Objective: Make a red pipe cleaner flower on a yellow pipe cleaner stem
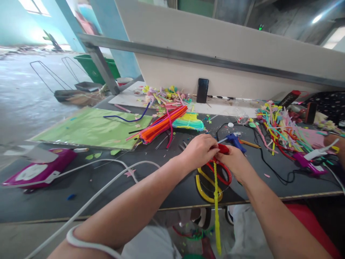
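Note:
My left hand [202,148] and my right hand [235,158] meet above the table's front part, fingers closed around a small red piece [223,148]. A yellow pipe cleaner [216,201] hangs straight down from between the fingers, past the table edge. How it joins the red piece is hidden by the fingers. Under the hands lie scissors [201,189] with yellow and red handles; their blades show partly beyond my left hand. Just beyond my right hand rests a blue glue gun [235,142].
A bundle of orange and red pipe cleaners [161,126] lies beside a yellow and turquoise pipe-cleaner bundle [188,121]. A phone [202,90] leans at the back. Purple power strips [40,169] sit at both sides. A white cable [107,183] crosses the table and loops my left arm.

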Demonstrator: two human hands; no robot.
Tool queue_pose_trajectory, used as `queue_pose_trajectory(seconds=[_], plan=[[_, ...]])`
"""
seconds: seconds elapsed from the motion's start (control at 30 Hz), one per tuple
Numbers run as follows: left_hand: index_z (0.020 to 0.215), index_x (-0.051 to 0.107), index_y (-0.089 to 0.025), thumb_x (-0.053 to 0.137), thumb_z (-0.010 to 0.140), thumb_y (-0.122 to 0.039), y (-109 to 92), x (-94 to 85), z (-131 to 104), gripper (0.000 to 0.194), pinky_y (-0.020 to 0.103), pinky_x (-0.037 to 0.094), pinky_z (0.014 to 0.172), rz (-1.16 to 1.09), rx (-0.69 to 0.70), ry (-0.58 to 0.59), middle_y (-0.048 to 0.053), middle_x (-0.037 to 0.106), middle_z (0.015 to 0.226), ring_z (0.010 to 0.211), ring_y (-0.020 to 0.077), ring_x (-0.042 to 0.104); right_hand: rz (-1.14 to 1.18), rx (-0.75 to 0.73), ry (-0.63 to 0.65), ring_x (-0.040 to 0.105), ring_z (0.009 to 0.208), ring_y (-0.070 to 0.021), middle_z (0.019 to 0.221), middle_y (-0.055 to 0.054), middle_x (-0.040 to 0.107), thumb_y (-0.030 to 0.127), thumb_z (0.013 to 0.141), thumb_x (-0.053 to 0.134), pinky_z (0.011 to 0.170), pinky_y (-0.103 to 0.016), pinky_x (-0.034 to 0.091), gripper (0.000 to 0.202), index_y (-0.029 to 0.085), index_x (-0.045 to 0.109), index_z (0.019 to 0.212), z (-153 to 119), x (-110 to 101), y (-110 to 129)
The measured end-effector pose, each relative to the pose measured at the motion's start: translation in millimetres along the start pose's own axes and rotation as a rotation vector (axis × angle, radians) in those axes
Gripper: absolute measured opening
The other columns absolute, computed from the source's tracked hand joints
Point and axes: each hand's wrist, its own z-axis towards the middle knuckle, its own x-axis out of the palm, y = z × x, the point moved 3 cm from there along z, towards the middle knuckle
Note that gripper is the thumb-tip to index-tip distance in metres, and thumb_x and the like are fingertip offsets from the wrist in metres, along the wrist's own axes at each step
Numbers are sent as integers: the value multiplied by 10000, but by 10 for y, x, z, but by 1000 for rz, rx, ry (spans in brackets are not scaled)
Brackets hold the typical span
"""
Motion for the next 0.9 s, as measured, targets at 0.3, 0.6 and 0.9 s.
queue_pose_trajectory(seconds=[0.3, 0.6, 0.9], plan=[[700, 609, -157, 523, 779, -200, 59, -74, -7, 124, 250, 393, 644, -135, -322, -41, 23, 583, 709, 690, 136, 511, 120, 12, -1, 503, 559, -133, 594, 13, 600, 273, 650, 669, 604, -284, 399, 129, 172, 645, 727, -54, 14, 142], [994, 590, -136, 541, 810, -382, 244, -73, -44, 311, 222, 422, 618, -787, -591, -91, 13, 597, 817, 671, 98, 522, 334, 25, 84, 531, 602, -131, 656, -10, 629, 288, 659, 717, 623, -280, 405, 190, 148, 667, 777, -66, -54, 85], [1073, 552, -184, 559, 716, -119, 50, -82, -42, 363, 252, 445, 717, -316, -315, 50, 10, 636, 854, 761, 141, 586, 449, 63, 37, 529, 587, -127, 641, -5, 619, 271, 591, 762, 580, -271, 411, 246, 148, 682, 789, -55, -125, 126]])
